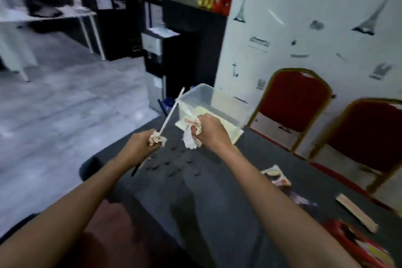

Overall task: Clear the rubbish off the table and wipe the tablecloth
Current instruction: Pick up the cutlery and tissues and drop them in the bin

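Covering table, dark tablecloth; red chairs beside wall.

This looks like an office's dining corner. Red banquet chairs stand by a cloth-covered table, with a water dispenser and white desks behind.

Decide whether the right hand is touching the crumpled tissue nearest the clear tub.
Touching. The head view shows the right hand curled round the crumpled tissue, whose loose end hangs below it.
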Tool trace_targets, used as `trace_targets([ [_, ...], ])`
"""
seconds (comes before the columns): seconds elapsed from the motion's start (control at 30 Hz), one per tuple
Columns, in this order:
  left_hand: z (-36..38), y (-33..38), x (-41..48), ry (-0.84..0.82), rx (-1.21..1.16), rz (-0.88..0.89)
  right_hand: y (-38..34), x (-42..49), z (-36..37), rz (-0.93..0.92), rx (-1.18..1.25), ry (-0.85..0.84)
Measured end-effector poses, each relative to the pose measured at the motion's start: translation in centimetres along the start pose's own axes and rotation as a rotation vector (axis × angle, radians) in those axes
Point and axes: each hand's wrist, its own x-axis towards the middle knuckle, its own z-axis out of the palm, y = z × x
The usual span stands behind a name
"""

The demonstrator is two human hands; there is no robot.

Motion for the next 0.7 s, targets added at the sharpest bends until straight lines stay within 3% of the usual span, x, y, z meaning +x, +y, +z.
trace_targets([
  [0.27,-10.1,-18.7,-14.0,0.209,-0.031,-0.574,-19.2,6.1,12.6,-0.261,0.109,-0.228],
  [0.5,-12.9,-27.6,-24.9,0.459,-0.094,-0.951,-31.1,5.4,24.1,-0.489,0.142,-0.523],
  [0.7,-12.8,-32.7,-28.6,0.568,-0.224,-1.201,-36.6,5.3,33.5,-0.539,0.140,-0.817],
])
